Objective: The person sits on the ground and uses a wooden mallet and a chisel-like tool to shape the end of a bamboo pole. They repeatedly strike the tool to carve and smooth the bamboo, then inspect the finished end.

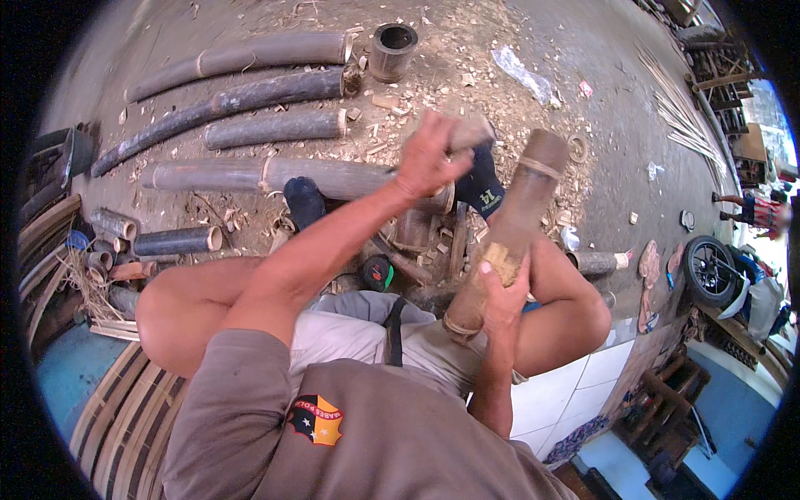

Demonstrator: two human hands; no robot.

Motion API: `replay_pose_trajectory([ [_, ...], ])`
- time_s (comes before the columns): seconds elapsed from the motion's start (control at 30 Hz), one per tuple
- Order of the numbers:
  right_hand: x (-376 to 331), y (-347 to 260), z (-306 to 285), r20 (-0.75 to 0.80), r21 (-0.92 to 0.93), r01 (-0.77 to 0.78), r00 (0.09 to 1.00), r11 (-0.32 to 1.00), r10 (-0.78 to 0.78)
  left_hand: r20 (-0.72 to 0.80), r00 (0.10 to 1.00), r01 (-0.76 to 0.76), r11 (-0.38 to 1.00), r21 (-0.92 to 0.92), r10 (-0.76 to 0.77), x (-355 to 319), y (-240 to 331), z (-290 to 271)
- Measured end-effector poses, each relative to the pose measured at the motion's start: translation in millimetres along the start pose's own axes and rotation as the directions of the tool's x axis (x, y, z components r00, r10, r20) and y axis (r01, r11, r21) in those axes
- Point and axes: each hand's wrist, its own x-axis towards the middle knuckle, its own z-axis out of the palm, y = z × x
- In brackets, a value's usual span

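Observation:
A thick brown bamboo section point(525, 208) slants across my right thigh, its far end tilted up and away. My right hand point(505, 296) grips it low down, thumb beside a pale cut patch point(500, 260) on its side. Raised over the floor ahead, my left hand point(433, 157) is closed around a short, thick wooden piece point(472, 133). That hand is smeared by motion, and I cannot make out the piece's full shape. The wooden piece is apart from the bamboo section.
Several bamboo poles point(250, 57) lie at the left, with an upright hollow bamboo piece point(392, 62) beyond. Wood chips point(400, 108) cover the floor. Split strips point(125, 417) lie near left. A motorcycle wheel point(710, 271) and another person point(754, 212) are at the right.

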Motion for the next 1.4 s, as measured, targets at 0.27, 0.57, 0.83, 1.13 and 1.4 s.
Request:
replay_pose_trajectory([
  [0.27, -24, -36, -35, -0.086, -0.017, 0.007, 0.996, 1.0, -0.009, 0.258, 0.96, -0.061, 0.983, -0.175, 0.105, -72, 28, 52],
  [0.57, -32, -39, -28, -0.002, -0.116, 0.13, 0.991, 0.985, -0.131, 0.221, 0.971, -0.032, 0.965, -0.26, 0.092, -83, 30, 40],
  [0.83, -34, -46, -22, 0.035, -0.202, 0.105, 0.994, 0.974, -0.1, 0.252, 0.935, -0.153, 0.923, -0.352, 0.251, -81, 14, 44],
  [1.13, -43, -47, -17, 0.084, -0.271, 0.087, 0.994, 0.959, -0.067, 0.327, 0.889, -0.171, 0.894, -0.415, 0.322, -83, -6, 38],
  [1.4, -48, -16, -1, -0.031, -0.317, 0.177, 0.98, 0.932, -0.197, 0.309, 0.857, -0.255, 0.862, -0.438, 0.411, -82, -14, 35],
])
